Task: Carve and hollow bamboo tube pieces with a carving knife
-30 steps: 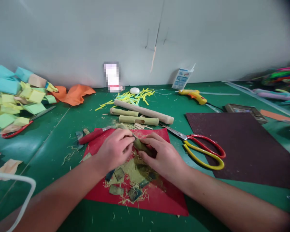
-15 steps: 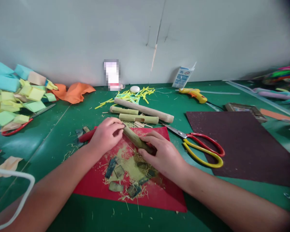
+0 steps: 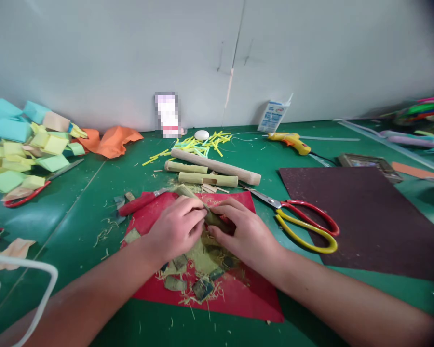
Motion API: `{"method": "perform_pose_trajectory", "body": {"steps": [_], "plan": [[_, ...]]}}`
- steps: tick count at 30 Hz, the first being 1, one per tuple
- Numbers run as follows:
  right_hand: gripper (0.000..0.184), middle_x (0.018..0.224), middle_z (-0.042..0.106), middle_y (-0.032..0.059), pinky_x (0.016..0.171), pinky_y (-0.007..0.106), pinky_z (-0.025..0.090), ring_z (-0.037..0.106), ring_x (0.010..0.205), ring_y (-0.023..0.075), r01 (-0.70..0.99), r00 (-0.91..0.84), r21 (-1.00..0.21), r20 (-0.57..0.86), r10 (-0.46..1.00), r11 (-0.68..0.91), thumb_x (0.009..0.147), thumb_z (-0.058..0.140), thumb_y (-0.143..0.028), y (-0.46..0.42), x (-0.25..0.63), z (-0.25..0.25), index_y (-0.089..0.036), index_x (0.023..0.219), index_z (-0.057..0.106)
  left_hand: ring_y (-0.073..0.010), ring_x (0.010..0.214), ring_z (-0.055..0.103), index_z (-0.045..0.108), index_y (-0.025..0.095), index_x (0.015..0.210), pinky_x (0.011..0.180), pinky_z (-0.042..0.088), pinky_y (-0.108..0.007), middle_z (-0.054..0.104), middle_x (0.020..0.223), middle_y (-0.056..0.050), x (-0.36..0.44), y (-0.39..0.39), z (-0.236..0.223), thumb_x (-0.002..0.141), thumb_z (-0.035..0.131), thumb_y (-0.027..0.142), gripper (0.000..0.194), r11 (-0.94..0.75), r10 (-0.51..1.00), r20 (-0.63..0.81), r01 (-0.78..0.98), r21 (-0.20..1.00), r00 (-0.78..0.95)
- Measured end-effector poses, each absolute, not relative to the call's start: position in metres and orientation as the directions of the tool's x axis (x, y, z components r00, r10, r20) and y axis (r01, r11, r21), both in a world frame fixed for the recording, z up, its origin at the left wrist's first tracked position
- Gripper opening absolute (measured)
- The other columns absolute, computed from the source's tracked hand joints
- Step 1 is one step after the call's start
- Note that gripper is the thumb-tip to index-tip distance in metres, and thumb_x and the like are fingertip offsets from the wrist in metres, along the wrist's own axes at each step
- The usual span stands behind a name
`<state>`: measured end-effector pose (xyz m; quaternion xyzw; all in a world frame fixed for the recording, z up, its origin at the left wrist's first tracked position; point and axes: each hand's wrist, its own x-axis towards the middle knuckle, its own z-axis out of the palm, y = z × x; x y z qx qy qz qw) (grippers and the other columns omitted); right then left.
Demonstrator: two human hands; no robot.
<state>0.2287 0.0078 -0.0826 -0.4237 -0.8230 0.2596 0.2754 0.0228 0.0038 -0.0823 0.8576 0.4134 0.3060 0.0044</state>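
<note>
My right hand (image 3: 248,231) is wrapped round the near part of a greenish bamboo stick (image 3: 188,192), which slants away to the upper left. My left hand (image 3: 183,222) is closed over the stick's middle, its fingertips close to those of my right hand. A small dark edge shows at the left fingertips; it looks like a piece of sandpaper, mostly hidden. Under both hands lies a red mat (image 3: 253,294) strewn with pale dust, shavings and several dark, worn scraps (image 3: 203,287). A red-handled knife (image 3: 139,204) rests left of the stick's far end.
Two cut bamboo pieces (image 3: 208,179) and a thicker rod (image 3: 217,166) lie beyond the mat. Scissors (image 3: 307,221) overlap a dark sheet (image 3: 361,212) at right. A glue gun (image 3: 289,142) lies farther back. Paper boxes (image 3: 18,144) are heaped at left, near a white wire frame (image 3: 54,279).
My left hand has slid along the bamboo stick toward me and to the right, uncovering the stick's far end and the knife. My right hand keeps its hold almost in place.
</note>
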Motion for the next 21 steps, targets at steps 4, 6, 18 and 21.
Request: {"method": "perform_pose_trajectory", "body": {"steps": [4,6,18,21], "plan": [[0.026,0.1,0.061,0.0064,0.074,0.032,0.051,0.061,0.084,0.0178,0.57,-0.475,-0.651,0.235,0.848,0.5,0.078,0.062,-0.024,0.007,0.23,-0.082,-0.017,0.103,0.063,-0.0199,0.089,0.059,0.066,0.016,0.09,0.082,0.052,-0.038,0.064,0.095,-0.009,0.019,0.008,-0.082,0.081,0.056,0.01,0.014,-0.604,0.683,0.634,0.768,0.213,0.361],[0.026,0.1,0.061,0.0066,0.073,0.031,0.051,0.061,0.083,0.0173,0.571,-0.478,-0.655,0.224,0.849,0.495,0.078,0.062,-0.024,0.007,0.231,-0.083,-0.017,0.102,0.064,-0.0202,0.089,0.058,0.065,0.016,0.089,0.081,0.053,-0.038,0.064,0.094,-0.009,0.02,0.007,-0.082,0.081,0.055,0.009,0.015,-0.595,0.684,0.639,0.777,0.208,0.353],[0.022,0.096,0.061,0.0059,0.062,0.029,0.047,0.061,0.076,0.0172,0.693,-0.511,-0.448,0.248,0.823,0.565,0.081,0.057,-0.029,0.001,0.229,-0.079,-0.017,0.098,0.065,-0.0197,0.09,0.058,0.066,0.015,0.092,0.083,0.051,-0.036,0.064,0.095,-0.008,0.009,0.018,-0.085,0.08,0.055,0.008,0.018,-0.573,0.708,0.615,0.792,0.211,0.348],[0.023,0.091,0.061,0.0054,0.052,0.029,0.039,0.059,0.069,0.018,0.76,-0.535,-0.287,0.235,0.812,0.584,0.082,0.056,-0.034,-0.003,0.228,-0.075,-0.017,0.094,0.065,-0.0194,0.09,0.059,0.066,0.015,0.091,0.084,0.051,-0.036,0.065,0.096,-0.008,0.011,0.018,-0.085,0.08,0.055,0.007,0.017,-0.592,0.699,0.613,0.779,0.209,0.367]]}}
